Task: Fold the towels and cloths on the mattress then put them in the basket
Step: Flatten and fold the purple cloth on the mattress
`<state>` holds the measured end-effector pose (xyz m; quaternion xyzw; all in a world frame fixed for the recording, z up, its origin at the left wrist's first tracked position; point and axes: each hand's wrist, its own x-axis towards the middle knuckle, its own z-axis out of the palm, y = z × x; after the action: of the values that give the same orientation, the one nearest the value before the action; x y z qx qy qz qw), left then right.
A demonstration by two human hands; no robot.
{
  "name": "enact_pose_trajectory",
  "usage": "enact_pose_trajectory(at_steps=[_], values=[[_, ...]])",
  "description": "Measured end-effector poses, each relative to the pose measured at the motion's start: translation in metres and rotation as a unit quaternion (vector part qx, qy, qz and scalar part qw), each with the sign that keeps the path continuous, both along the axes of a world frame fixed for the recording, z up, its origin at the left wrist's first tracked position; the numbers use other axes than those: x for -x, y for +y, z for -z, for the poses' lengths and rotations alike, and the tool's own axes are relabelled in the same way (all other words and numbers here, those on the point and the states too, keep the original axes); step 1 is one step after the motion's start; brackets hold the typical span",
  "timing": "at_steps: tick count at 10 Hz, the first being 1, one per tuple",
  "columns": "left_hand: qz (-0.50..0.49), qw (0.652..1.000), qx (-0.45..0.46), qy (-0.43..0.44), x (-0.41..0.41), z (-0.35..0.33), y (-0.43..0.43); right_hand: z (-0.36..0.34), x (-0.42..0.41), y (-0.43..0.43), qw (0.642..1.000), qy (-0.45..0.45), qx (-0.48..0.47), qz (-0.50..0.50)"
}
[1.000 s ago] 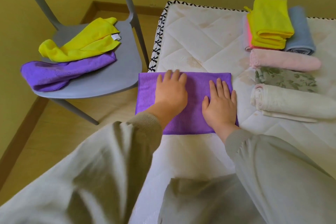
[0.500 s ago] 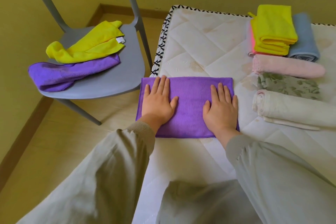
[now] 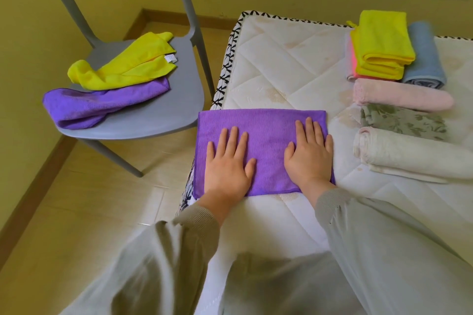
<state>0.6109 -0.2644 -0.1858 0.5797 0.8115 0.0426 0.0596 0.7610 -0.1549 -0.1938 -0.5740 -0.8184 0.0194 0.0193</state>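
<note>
In the head view, pressed the folded purple cloth [image 3: 266,133] flat at the left edge of the mattress [image 3: 281,64], toward its near side, with left grip [image 3: 227,169] and right grip [image 3: 309,158] both spread, palms down, pinching nothing. Judged light, soft and limp, likely to fall open when lifted; best pinched at the layered corners of a short end. Saw no basket.

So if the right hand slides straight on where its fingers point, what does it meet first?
Past the purple cloth, the right hand meets only bare mattress, it seems; folded towels lie off to its right.
</note>
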Motion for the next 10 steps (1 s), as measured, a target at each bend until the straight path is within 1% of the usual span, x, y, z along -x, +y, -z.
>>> enact_pose_trajectory(at_steps=[1, 3, 4, 5, 6, 7, 9, 10], values=[[-0.034, 0.999, -0.013, -0.017, -0.004, 0.004, -0.004, -0.003, 0.000, 0.000, 1.000, 0.001, 0.011, -0.004], [-0.032, 0.999, -0.011, -0.013, -0.003, 0.004, -0.002, -0.017, -0.014, 0.002, 0.997, 0.076, 0.018, -0.020], [-0.034, 0.999, -0.014, -0.014, -0.003, 0.003, -0.003, -0.027, -0.016, 0.006, 0.993, 0.093, 0.018, 0.063], [-0.031, 0.999, -0.013, -0.014, -0.005, 0.004, -0.003, -0.035, -0.016, 0.008, 0.981, 0.115, 0.041, 0.154], [-0.031, 0.999, -0.015, -0.018, -0.005, 0.004, -0.003, -0.039, -0.015, 0.017, 0.945, 0.201, 0.116, 0.231], [-0.028, 0.999, -0.011, -0.018, -0.004, 0.005, -0.003, -0.042, -0.015, 0.024, 0.909, 0.268, 0.149, 0.280], [-0.026, 0.999, -0.003, -0.021, -0.002, 0.005, -0.002, -0.052, -0.017, 0.034, 0.889, 0.319, 0.194, 0.266], [-0.012, 0.999, 0.016, -0.039, 0.000, 0.003, -0.002, -0.054, -0.011, 0.021, 0.889, 0.354, 0.154, 0.246]])
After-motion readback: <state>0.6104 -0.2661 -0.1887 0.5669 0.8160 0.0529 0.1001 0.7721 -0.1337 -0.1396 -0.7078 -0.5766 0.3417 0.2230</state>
